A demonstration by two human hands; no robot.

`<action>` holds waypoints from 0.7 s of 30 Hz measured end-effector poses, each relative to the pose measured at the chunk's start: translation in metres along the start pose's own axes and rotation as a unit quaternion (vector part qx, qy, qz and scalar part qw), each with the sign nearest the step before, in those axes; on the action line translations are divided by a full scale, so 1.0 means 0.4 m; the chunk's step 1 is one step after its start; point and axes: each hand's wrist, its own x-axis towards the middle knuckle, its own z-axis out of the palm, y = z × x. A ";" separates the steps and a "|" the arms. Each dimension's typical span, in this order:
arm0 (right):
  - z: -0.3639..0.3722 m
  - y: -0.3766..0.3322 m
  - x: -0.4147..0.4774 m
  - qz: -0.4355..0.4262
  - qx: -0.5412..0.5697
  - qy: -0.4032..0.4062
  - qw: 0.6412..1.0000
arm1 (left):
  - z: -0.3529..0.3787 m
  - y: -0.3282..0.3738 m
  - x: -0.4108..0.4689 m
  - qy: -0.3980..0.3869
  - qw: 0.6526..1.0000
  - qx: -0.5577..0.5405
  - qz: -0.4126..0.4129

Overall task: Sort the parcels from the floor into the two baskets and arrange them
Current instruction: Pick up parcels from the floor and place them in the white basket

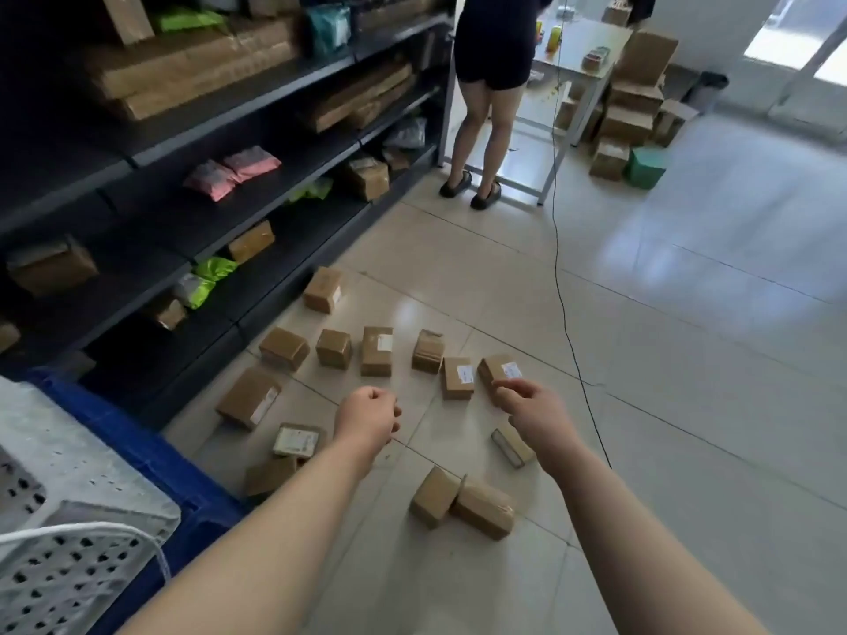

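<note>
I find my left hand (369,417) fisted and empty, and my right hand (527,405) curled and empty over a labelled parcel (502,368). Other parcels (376,350) lie scattered on the floor, and the white basket (68,579) stands at my left. I advise gripping one box squarely by its sides.

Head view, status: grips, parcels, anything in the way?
Left grip and right grip curled, empty. Parcels scattered on floor, none lifted. Black cable trails along their right edge.
</note>
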 end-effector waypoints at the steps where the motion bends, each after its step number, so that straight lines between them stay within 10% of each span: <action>1: -0.017 0.019 0.014 0.010 0.008 0.006 1.000 | 0.026 0.004 0.015 -0.005 1.000 0.005 -0.002; 21: 0.084 -0.039 0.546 0.130 0.064 0.050 0.988 | 0.183 0.197 0.614 -0.076 0.991 0.077 -0.077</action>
